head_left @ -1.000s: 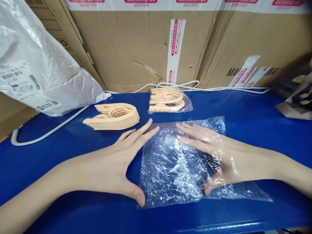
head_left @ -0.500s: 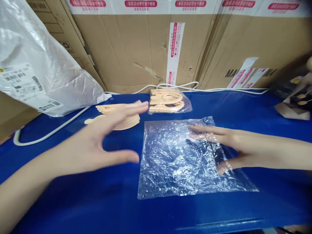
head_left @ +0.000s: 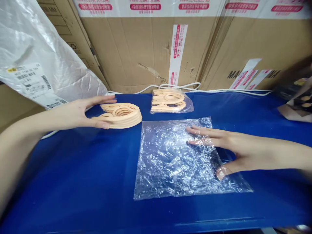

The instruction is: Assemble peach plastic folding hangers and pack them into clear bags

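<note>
My left hand is open around the left end of a stack of beige plastic folding hangers. Its thumb lies along the near side of the stack and its fingers reach past the far side. Whether the fingers touch the stack I cannot tell. A clear, crinkled plastic bag lies flat on the blue table. On the bag's right part rests my right hand, fingers spread and thumb apart, gripping nothing.
Behind the bag lies a clear packet of similar beige hangers. A white cable runs along the foot of the cardboard boxes. A large white mailing bag stands at left. Dark wrapped items sit at right.
My left hand has moved left, from above the table between the stack and the bag to the stack's left end. My right hand stays on the bag. The view has shifted slightly.
</note>
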`<state>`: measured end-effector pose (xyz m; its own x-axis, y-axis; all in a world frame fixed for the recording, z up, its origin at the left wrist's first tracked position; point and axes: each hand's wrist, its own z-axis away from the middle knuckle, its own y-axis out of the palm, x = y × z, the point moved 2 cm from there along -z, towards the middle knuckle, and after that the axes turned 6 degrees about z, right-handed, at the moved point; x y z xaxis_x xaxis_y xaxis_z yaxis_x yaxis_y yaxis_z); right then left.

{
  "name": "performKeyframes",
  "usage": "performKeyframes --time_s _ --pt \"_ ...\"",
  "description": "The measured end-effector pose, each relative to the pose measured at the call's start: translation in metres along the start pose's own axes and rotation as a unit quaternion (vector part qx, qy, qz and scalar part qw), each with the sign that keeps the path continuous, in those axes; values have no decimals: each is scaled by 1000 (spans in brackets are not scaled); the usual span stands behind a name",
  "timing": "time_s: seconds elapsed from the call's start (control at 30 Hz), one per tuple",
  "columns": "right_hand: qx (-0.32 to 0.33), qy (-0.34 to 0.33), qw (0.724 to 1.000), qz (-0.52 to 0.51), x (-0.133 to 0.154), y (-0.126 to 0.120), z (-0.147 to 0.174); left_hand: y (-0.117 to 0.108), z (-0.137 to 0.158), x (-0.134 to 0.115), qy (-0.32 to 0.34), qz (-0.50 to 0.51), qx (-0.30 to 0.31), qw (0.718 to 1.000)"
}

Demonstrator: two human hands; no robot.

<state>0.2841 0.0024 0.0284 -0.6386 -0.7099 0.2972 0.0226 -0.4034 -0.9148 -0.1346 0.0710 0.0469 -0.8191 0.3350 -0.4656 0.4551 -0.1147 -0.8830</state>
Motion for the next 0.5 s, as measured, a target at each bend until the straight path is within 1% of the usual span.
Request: performKeyframes --time_s 0.1,0.27,0.33,0.4,0.43,0.5 --pt "-3 -3 1000 7 4 0 1 -1 -3 8 15 -5 -4 1000" --pt "-35 5 999 30 8 -3 2 -2 -12 26 103 -37 -26 994" --pt "-57 3 998 40 7 -5 3 -3 -14 30 121 -30 -41 991" --pt "-95 -11 995 37 5 -9 4 -4 -15 27 128 -18 -60 990" --pt "-123 -15 992 35 4 -11 4 -4 -14 21 131 -10 -70 989" --pt "-185 -4 982 36 3 -16 5 -1 -9 2 141 6 -93 986"
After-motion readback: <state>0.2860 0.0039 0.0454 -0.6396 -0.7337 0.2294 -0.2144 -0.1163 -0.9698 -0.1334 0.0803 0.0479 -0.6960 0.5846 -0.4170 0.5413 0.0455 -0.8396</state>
